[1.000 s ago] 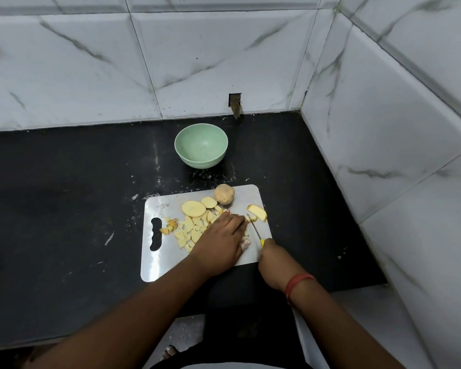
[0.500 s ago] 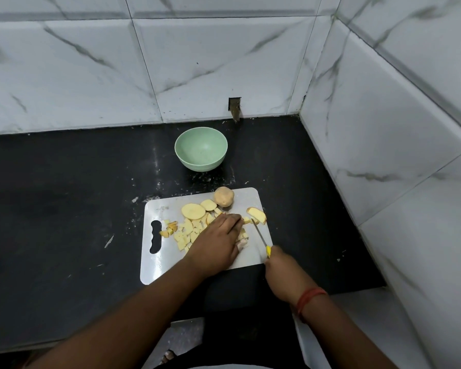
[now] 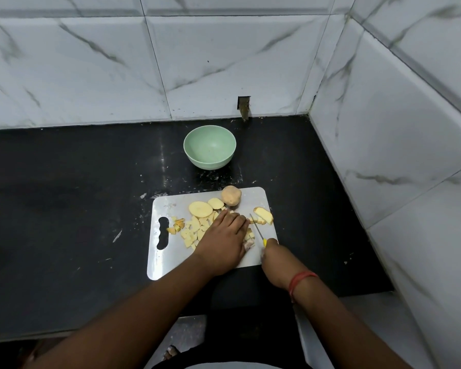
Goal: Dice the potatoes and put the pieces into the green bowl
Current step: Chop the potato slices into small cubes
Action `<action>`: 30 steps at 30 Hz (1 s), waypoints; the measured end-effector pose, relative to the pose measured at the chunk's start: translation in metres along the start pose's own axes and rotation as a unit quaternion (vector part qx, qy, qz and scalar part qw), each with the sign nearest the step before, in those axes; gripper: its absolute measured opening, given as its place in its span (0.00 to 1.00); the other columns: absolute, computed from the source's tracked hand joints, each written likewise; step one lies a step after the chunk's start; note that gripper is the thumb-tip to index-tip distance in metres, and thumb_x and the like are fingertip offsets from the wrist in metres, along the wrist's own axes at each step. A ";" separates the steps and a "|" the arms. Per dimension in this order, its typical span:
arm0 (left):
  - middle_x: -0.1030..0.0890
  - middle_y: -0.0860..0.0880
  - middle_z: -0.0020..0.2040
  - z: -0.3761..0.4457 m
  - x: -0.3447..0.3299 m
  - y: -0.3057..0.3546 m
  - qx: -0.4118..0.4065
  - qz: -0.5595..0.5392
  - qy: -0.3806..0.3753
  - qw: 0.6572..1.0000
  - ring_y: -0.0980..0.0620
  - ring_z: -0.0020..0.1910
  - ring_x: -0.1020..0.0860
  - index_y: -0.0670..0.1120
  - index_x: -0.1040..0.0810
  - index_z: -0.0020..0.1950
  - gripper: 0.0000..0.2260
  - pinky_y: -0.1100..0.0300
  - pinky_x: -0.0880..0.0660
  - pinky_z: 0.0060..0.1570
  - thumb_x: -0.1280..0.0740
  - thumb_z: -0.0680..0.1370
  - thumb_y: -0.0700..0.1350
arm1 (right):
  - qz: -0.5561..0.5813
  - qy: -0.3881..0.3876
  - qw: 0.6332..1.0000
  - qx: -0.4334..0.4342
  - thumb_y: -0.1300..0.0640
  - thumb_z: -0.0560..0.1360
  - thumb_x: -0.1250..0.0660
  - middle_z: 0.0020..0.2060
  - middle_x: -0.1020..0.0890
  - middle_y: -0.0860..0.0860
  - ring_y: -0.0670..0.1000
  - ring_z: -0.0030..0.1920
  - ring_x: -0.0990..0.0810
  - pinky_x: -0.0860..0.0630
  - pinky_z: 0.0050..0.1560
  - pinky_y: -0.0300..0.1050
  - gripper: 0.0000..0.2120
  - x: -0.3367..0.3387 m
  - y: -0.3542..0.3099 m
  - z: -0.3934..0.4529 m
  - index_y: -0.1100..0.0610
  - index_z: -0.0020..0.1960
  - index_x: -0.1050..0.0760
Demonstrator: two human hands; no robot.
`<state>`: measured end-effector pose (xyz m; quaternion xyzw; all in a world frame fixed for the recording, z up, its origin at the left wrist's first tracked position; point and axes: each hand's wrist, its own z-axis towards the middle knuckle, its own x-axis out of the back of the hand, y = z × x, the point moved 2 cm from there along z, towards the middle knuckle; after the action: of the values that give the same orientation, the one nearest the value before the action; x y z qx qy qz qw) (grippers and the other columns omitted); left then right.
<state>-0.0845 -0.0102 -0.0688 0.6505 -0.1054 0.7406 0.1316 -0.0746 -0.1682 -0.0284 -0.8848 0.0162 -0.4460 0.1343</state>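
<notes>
Head view: my left hand (image 3: 224, 237) lies with fingers straight, pressing potato pieces (image 3: 193, 231) on the grey rectangular cutting board (image 3: 165, 206). My right hand (image 3: 276, 258) grips a yellow-handled knife (image 3: 257, 230), blade just beside the left fingertips. A whole brown potato (image 3: 231, 195) sits at the board's far edge. The empty pale green bowl (image 3: 209, 147) stands beyond on the black table (image 3: 64, 195).

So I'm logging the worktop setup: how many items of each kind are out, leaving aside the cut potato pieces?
Green bowl: 1
Cutting board: 1
Knife: 1
Whole potato: 1
Total: 4
</notes>
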 end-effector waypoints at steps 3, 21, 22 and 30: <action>0.23 0.45 0.65 0.000 -0.001 0.005 -0.004 0.011 0.002 1.000 0.45 0.68 0.28 0.41 0.25 0.72 0.28 0.44 0.40 0.77 0.46 0.83 0.58 | -0.005 -0.005 1.000 -0.005 0.64 0.79 0.44 0.48 0.21 0.58 0.54 0.42 0.22 0.31 0.39 0.43 0.11 -0.010 0.010 -0.010 0.63 0.61 0.34; 0.23 0.48 0.66 -0.001 0.000 -0.005 -0.007 -0.017 0.008 1.000 0.47 0.69 0.29 0.44 0.26 0.73 0.27 0.43 0.41 0.77 0.48 0.82 0.58 | 0.022 0.006 1.000 -0.004 0.61 0.80 0.46 0.51 0.22 0.58 0.54 0.46 0.21 0.28 0.42 0.45 0.12 0.000 0.007 -0.006 0.60 0.63 0.35; 0.23 0.48 0.66 -0.001 0.000 -0.005 -0.005 -0.017 0.006 1.000 0.47 0.69 0.29 0.45 0.26 0.74 0.27 0.42 0.42 0.77 0.48 0.82 0.58 | 0.020 0.005 1.000 -0.005 0.61 0.80 0.46 0.51 0.22 0.58 0.54 0.45 0.22 0.28 0.42 0.45 0.12 0.000 0.006 -0.006 0.60 0.63 0.35; 0.23 0.48 0.66 -0.002 0.000 -0.002 0.005 0.011 0.000 1.000 0.46 0.69 0.29 0.45 0.26 0.74 0.27 0.41 0.42 0.77 0.48 0.82 0.58 | 0.007 -0.014 1.000 0.003 0.63 0.78 0.45 0.52 0.22 0.60 0.56 0.45 0.23 0.31 0.42 0.45 0.12 0.002 0.003 0.001 0.62 0.62 0.35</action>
<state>-0.0857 -0.0077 -0.0695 0.6497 -0.1084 0.7427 0.1205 -0.0726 -0.1711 -0.0283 -0.8904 0.0185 -0.4327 0.1404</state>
